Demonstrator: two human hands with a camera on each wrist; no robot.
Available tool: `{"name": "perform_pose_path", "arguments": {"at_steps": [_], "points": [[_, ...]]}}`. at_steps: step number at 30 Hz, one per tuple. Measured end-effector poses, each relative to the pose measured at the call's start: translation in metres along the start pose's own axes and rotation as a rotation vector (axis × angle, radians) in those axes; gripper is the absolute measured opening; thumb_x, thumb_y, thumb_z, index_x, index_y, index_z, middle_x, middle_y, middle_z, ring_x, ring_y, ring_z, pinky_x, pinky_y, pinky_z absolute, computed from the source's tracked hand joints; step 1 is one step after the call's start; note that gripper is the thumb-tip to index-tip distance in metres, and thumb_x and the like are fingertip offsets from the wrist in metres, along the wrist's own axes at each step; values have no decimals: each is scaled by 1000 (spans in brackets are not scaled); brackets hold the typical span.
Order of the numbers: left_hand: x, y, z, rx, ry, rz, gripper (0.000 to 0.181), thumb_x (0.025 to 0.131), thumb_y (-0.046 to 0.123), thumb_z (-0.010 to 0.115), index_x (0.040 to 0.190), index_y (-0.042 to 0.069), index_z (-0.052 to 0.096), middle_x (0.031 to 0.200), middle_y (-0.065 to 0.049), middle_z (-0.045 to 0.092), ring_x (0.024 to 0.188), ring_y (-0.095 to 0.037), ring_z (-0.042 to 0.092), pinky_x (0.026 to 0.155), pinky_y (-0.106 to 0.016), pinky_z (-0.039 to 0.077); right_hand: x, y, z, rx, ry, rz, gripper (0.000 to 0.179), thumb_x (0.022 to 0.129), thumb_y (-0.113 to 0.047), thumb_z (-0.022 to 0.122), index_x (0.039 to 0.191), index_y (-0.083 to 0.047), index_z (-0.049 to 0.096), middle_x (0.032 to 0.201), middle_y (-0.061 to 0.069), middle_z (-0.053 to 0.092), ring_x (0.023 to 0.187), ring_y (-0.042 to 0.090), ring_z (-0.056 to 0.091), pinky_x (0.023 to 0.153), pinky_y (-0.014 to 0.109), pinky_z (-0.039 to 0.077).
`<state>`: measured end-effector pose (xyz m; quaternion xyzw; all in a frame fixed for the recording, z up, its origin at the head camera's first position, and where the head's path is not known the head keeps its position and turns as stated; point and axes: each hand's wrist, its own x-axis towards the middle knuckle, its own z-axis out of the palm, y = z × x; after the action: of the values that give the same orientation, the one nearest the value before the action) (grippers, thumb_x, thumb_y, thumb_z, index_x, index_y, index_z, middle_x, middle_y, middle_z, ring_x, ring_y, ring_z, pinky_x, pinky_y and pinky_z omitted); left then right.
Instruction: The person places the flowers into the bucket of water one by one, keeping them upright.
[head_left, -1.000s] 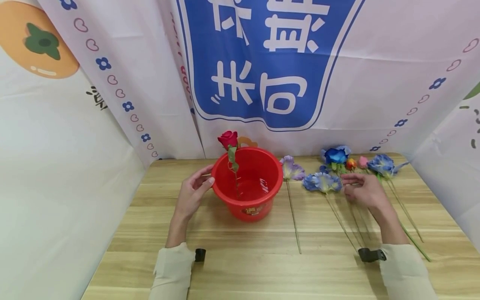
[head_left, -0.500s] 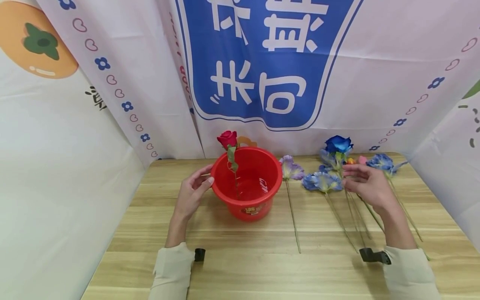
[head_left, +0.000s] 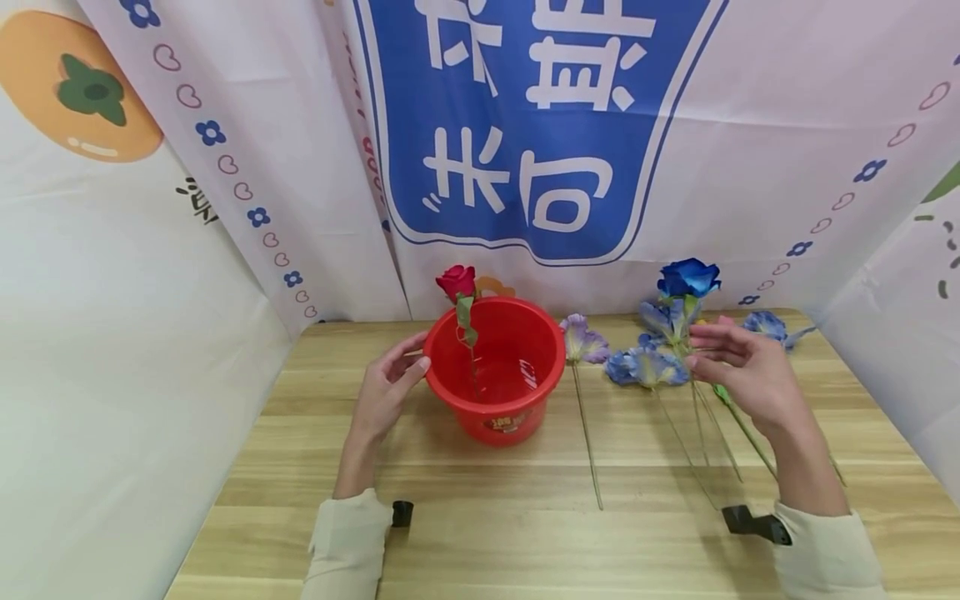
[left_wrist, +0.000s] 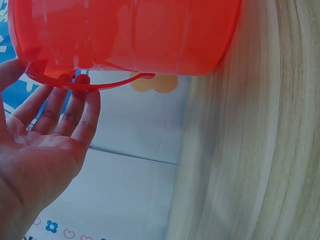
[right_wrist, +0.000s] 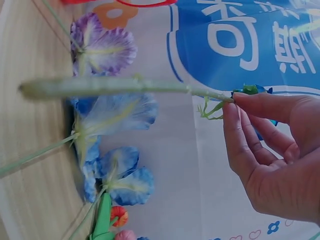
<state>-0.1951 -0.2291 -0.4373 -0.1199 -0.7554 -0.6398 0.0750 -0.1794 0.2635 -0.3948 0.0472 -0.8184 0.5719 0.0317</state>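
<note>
My left hand (head_left: 381, 390) holds the side of a red bucket (head_left: 501, 408), with the thumb at the rim and the fingertips at its handle (left_wrist: 107, 86) in the left wrist view. A red rose (head_left: 456, 283) leans upright inside the bucket, its stem against the wall. My right hand (head_left: 750, 379) pinches the stem of a blue rose (head_left: 688, 278) between thumb and fingers. In the right wrist view the stem (right_wrist: 120, 86) points toward the camera, and the bloom is largely hidden behind the hand. The blue rose is raised above the other flowers.
A purple flower (head_left: 583, 340) lies right of the bucket. Pale blue flowers (head_left: 647, 367) lie near the right hand, another blue one (head_left: 772, 327) farther right. Orange (right_wrist: 119, 216) and pink (right_wrist: 125, 235) blooms lie among them. A printed cloth (head_left: 555, 167) hangs behind the wooden table (head_left: 480, 533).
My right hand has taken the blue rose by its stem, lifted it off the pile and moved slightly right and toward me. The left hand and bucket have stayed in place.
</note>
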Motion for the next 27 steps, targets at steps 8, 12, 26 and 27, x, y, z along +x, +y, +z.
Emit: {"name": "perform_pose_path", "arguments": {"at_steps": [8, 12, 26, 27], "points": [[1, 1, 2, -1, -1, 1, 49, 105, 9, 66, 152, 0, 57, 150, -23, 61, 115, -5, 69, 97, -17, 59, 0, -7, 5, 118, -24, -18, 40, 97, 0, 77, 133, -16, 68, 111, -18, 74, 99, -2, 74, 81, 18, 64], [1, 1, 2, 11, 0, -11, 49, 106, 11, 66, 153, 2, 57, 150, -21, 62, 115, -7, 68, 97, -17, 59, 0, -13, 10, 122, -21, -14, 43, 97, -2, 78, 138, -10, 66, 113, -16, 74, 99, -2, 74, 82, 19, 64], [1, 1, 4, -22, 10, 10, 48, 104, 4, 64, 150, -4, 57, 148, -28, 61, 110, -2, 70, 95, -16, 60, 14, -48, 43, 393, -40, -87, 41, 95, 6, 75, 133, -9, 68, 109, -5, 77, 93, 9, 78, 80, 24, 66], [1, 0, 4, -24, 12, 11, 48, 104, 4, 64, 150, -5, 57, 148, -28, 61, 110, -2, 70, 95, -16, 60, 16, -50, 46, 408, -42, -85, 42, 95, 6, 76, 134, -9, 68, 110, -5, 77, 93, 9, 78, 81, 24, 66]]}}
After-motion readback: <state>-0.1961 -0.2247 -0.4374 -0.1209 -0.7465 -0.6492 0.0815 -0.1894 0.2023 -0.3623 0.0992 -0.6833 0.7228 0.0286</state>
